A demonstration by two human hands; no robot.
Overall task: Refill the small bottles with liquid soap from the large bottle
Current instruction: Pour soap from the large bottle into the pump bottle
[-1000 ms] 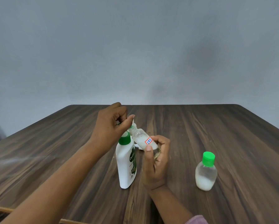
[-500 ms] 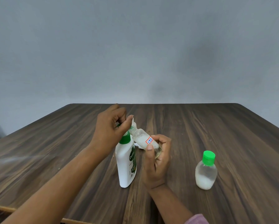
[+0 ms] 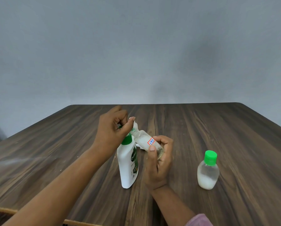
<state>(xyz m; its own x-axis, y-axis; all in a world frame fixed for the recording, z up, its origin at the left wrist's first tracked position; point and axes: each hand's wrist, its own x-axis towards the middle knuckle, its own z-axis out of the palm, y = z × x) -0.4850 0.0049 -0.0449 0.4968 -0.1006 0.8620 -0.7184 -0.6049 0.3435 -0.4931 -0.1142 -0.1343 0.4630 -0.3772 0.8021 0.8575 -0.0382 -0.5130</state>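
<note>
The large white soap bottle (image 3: 127,167) with a green collar stands upright at the middle of the table. My left hand (image 3: 112,129) curls over its pump head, thumb stretched along the white nozzle. My right hand (image 3: 157,165) grips an uncapped small clear bottle (image 3: 144,139) with a red-edged sticker. It is tilted with its mouth up against the nozzle, and white soap lies inside it. A second small bottle (image 3: 208,172) with a green cap stands upright to the right, partly filled with white soap.
The dark wooden table (image 3: 218,128) runs back to a grey wall. A small white object (image 3: 139,146) lies on the table behind the two bottles, mostly hidden. The table's front edge shows at lower left.
</note>
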